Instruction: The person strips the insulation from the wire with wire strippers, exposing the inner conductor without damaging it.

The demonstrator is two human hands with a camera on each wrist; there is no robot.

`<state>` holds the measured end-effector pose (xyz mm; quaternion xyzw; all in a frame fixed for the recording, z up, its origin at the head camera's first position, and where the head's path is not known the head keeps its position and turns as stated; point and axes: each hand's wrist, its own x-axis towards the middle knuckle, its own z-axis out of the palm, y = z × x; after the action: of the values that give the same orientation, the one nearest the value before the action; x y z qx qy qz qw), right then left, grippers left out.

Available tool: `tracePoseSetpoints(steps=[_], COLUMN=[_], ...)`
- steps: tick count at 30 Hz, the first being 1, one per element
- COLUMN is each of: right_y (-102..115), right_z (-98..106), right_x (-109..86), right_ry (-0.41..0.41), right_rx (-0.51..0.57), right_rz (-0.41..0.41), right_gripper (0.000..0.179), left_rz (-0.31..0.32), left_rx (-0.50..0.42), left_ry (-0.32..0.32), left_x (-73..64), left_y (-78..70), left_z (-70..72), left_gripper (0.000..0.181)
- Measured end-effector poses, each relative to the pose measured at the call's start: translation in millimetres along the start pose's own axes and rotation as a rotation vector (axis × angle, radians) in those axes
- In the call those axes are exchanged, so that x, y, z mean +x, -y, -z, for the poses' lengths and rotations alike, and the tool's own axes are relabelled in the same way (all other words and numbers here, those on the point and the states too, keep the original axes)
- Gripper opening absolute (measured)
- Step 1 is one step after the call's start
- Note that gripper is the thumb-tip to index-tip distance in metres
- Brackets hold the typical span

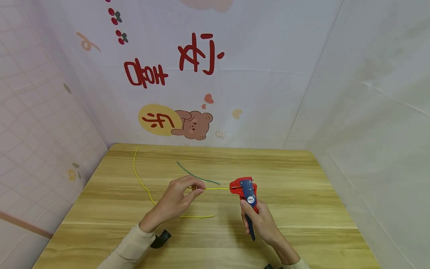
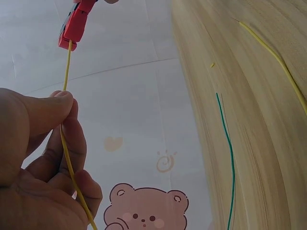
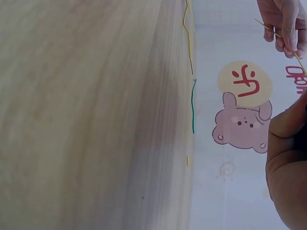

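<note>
My left hand (image 1: 179, 198) pinches a yellow wire (image 1: 216, 188) between thumb and index finger. In the left wrist view that wire (image 2: 67, 67) runs up from the fingertips into the red jaws of a wire stripper (image 1: 246, 190). My right hand (image 1: 262, 220) grips the stripper by its dark blue handle, its head pointing left toward the other hand. Whether the jaws are clamped on the wire is too small to tell. From the right wrist, the left hand (image 3: 285, 24) appears at the upper right with the wire's free end sticking out behind it.
A longer yellow wire (image 1: 142, 184) curves across the left of the wooden table (image 1: 302, 209), passing under the left arm. Behind the left hand lies a short green wire (image 1: 196, 176). A tiny yellow scrap (image 2: 212, 64) rests on the table. Fabric-covered walls (image 1: 262, 93) stand around it.
</note>
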<state>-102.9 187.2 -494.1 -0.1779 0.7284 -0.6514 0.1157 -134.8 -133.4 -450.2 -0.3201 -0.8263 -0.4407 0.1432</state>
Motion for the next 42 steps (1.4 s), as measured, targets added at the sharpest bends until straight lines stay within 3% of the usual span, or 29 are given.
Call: tracePoseSetpoints(steps=[18,29,42], right_y=[1,0,0], right_z=[1,7,10], right_x=[-1.9,-2.5,-1.9], right_ry=[-0.015,-0.028,-0.025], right_rx=[0.011,0.009,0.014], right_rz=[-0.009,0.012,0.046], right_gripper=[0.044,0.048,0.045], left_rz=[0.026,0.034,0.071], left_rx=[0.002,0.007,0.000], left_ry=[0.021,0.003,0.030], left_x=[-1.9,-5.7,-6.7], left_y=[-0.9,5.5,8.8], left_z=[2.1,4.5,6.5], left_gripper=[0.014,0.011,0.013])
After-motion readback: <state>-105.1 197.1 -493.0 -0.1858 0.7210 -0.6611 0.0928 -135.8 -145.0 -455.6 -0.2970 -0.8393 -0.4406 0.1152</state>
